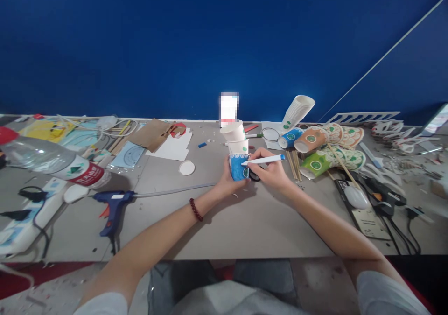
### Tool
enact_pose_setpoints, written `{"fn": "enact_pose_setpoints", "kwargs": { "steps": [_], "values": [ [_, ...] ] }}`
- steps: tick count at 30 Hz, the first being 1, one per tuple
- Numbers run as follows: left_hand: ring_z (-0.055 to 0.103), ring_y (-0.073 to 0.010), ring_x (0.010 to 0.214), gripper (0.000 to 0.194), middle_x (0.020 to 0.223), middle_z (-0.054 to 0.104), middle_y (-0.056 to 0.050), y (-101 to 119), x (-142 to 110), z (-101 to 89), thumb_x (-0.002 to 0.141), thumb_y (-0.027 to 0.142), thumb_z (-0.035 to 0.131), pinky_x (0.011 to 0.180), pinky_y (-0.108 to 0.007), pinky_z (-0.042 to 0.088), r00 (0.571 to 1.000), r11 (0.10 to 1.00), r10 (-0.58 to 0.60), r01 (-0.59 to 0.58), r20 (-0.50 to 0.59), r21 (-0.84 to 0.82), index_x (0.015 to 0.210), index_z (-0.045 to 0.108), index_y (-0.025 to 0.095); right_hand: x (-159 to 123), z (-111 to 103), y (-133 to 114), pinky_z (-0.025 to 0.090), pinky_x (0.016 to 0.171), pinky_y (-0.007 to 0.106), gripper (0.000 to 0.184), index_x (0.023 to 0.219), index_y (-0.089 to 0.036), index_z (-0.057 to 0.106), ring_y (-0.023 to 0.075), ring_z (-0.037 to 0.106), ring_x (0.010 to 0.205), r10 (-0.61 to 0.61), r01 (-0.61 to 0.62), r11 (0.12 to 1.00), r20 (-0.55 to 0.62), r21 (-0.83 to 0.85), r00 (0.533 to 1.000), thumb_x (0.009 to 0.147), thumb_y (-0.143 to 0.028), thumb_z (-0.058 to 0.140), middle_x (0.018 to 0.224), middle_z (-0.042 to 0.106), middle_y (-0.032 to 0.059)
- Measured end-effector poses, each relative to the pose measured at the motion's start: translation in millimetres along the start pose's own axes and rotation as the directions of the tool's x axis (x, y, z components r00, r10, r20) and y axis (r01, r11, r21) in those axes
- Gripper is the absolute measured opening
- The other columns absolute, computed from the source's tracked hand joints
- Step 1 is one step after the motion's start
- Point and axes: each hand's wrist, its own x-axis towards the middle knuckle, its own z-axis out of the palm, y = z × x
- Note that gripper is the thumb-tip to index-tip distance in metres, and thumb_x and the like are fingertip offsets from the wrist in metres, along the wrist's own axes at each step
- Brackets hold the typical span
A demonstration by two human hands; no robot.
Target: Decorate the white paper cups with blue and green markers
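My left hand point(226, 183) is wrapped round a blue patterned paper cup point(238, 168) at the middle of the table. A white marker with a blue end point(268, 160) is in my right hand point(272, 172), its tip at the cup's side; whether it touches cannot be told. Just behind the blue cup stands a white paper cup with a green mark point(239, 147), and another white paper cup point(231, 130) shows above it. A dark round object point(255, 175), partly hidden, lies beneath my right hand.
Leftward are a blue glue gun point(117, 207), a power strip point(33, 224) and a plastic bottle point(59, 161). A tilted stack of white cups point(297, 112), blue, orange and green cups point(317, 164) and a phone point(367, 219) occupy the right. A blue wall point(157, 49) rises behind.
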Motion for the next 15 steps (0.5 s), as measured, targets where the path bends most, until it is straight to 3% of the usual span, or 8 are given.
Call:
{"fn": "enact_pose_setpoints", "kwargs": {
  "steps": [8,15],
  "values": [
    [0.067,-0.028,0.112,0.088,0.121,0.067,-0.009,-5.4,0.5,4.6,0.068,0.023,0.087,0.091,-0.043,0.058,0.988,0.988,0.152,-0.153,0.029,0.033,0.142,0.039,0.027,-3.9,3.6,-3.6,0.047,0.067,0.033,0.009,0.073,-0.024,0.061,0.0199,0.063,0.072,-0.085,0.093,0.982,0.056,-0.163,0.995,0.078,-0.027,0.068,0.075,0.07,0.0021],
    [0.066,-0.0247,0.106,0.101,0.126,0.063,-0.009,-9.5,1.0,-0.4,0.068,0.025,0.088,0.083,-0.037,0.056,0.988,0.989,0.127,-0.133,0.093,0.062,0.15,0.03,0.031,-4.9,0.9,-7.3,0.047,0.061,0.03,0.008,0.074,-0.024,0.059,0.0178,0.061,0.064,-0.069,0.071,0.989,0.014,-0.131,0.997,0.079,-0.025,0.065,0.072,0.069,0.0007]
  ]
}}
